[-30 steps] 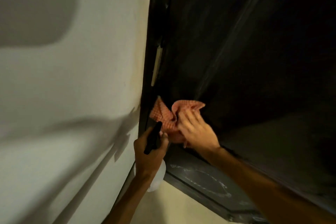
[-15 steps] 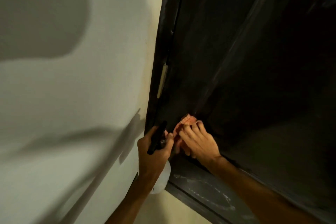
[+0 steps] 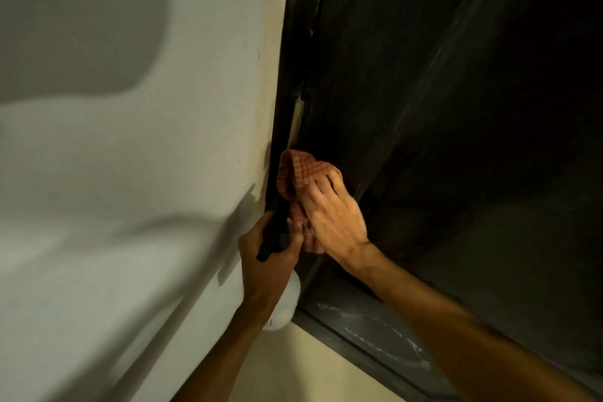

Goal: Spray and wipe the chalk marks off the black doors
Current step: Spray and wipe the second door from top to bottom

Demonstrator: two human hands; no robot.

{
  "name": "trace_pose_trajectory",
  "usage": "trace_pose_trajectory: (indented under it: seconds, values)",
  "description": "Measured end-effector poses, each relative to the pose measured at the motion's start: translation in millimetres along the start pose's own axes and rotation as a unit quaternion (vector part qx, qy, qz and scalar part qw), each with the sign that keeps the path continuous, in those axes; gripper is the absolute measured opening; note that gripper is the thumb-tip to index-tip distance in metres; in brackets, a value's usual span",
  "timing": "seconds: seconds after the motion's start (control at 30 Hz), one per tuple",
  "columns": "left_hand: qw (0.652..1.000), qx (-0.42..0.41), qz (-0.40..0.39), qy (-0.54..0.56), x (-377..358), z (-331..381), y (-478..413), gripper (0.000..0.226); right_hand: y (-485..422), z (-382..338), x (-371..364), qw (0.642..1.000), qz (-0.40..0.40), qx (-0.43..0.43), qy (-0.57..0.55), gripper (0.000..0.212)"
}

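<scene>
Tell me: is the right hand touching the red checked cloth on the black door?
Touching. The head view shows the right hand laid over the red checked cloth, pressing it against the black door.

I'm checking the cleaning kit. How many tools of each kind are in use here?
Bottle: 1, gripped by the left hand
Cloth: 1, under the right hand
Total: 2
</scene>
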State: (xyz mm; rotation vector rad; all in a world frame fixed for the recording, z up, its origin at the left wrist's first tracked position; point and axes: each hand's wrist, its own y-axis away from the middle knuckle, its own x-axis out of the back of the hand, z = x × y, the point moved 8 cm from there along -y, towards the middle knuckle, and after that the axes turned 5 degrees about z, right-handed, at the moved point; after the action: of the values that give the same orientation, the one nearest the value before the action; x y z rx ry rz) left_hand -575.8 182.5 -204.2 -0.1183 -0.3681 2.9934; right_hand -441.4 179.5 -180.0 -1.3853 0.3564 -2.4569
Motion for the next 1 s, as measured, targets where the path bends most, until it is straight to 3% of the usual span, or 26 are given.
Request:
trace_pose_trajectory:
  seconds: [0.07,0.17,0.2,0.27,0.33,0.4,0.47,0.53,0.6,0.67,0.73,0.8,0.87,0.93,1.0]
  values:
    - [1.0,0.01,0.0,0.0,3,-6,0,0.022,6,-13,-24,0.998,-0.038,0.014,-0.047,0.077]
    - [0.999,0.035,-0.002,-0.002,8,-10,3,0.027,52,-42,-74,0.971,-0.186,0.129,-0.074,0.111]
    - [0.999,0.032,-0.003,-0.005,8,-10,3,0.027,59,-36,-72,0.971,-0.184,0.135,-0.065,0.111]
    - [1.0,0.019,-0.002,-0.016,8,-4,2,0.022,59,-4,-39,0.987,-0.118,0.086,-0.063,0.096]
    - [1.0,0.015,-0.006,-0.008,3,9,4,0.024,46,45,25,0.998,0.05,0.022,-0.016,0.069]
    - [1.0,0.019,-0.004,-0.001,-3,22,7,0.03,35,93,84,0.981,0.184,-0.049,0.047,0.059]
    - [1.0,0.025,0.001,-0.001,-12,33,7,0.031,21,117,107,0.964,0.222,-0.118,0.085,0.05]
    - [1.0,0.004,0.002,-0.007,-20,45,7,0.031,15,106,99,0.969,0.194,-0.112,0.102,0.045]
    - [1.0,-0.025,-0.002,-0.008,-26,61,8,0.027,26,73,66,0.989,0.103,-0.015,0.107,0.043]
    - [1.0,-0.022,-0.007,-0.005,-29,75,7,0.025,40,63,52,0.995,0.011,0.048,0.086,0.06]
    - [1.0,-0.019,-0.021,-0.009,-31,87,7,0.022,34,79,79,0.995,0.061,0.037,0.071,0.063]
    - [0.999,-0.023,-0.024,-0.028,-33,98,4,0.019,19,111,122,0.987,0.144,-0.051,0.06,0.051]
    - [0.998,-0.042,-0.019,-0.034,-37,111,0,0.025,13,135,143,0.973,0.19,-0.115,0.07,0.056]
    - [0.998,-0.061,-0.005,-0.018,-41,122,-2,0.034,22,121,130,0.983,0.148,-0.068,0.085,0.069]
    - [0.998,-0.062,-0.003,-0.006,-43,130,-3,0.03,45,94,104,0.994,0.04,0.045,0.095,0.078]
